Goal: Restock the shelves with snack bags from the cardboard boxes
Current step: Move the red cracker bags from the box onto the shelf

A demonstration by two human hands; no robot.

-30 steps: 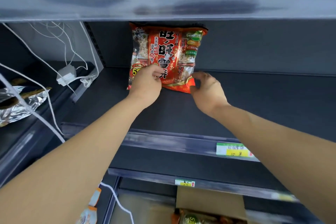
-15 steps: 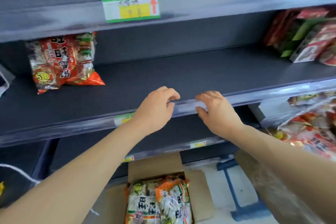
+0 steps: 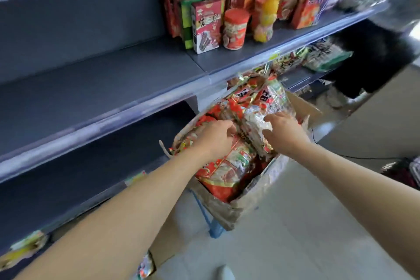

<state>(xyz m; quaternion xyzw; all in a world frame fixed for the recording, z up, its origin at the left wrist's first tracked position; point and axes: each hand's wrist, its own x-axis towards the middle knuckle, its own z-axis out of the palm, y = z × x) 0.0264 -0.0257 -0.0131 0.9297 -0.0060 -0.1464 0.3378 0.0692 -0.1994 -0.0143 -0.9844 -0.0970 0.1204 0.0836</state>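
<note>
Two things fill the left side: the upper shelf (image 3: 91,88) and the lower shelf (image 3: 68,173), both dark grey. A small yellow and green price tag (image 3: 135,177) sticks to the front edge of the lower shelf.

Next comes the left hand (image 3: 213,137). It reaches into the cardboard box (image 3: 256,191), which stands open just in front of the shelves. The fingers bend down among the snack bags (image 3: 229,166), but the picture is too blurry to show if they hold one. The red and shiny snack bags fill the box up to its rim. A blue leg (image 3: 213,227) shows under the near corner of the box, above the pale floor (image 3: 295,234).

The right hand (image 3: 284,134) is a little farther along, over the far side of the box. Its fingers curl round the crinkly edge of the raised bag (image 3: 268,102). This bag sticks up above the others, near the box's far rim.

On the right end of the upper shelf stand red snack boxes (image 3: 205,25), close together. Beside them are a round red tub (image 3: 235,28) and then a yellow bottle (image 3: 264,18). More red boxes stand behind and to the right.
</note>
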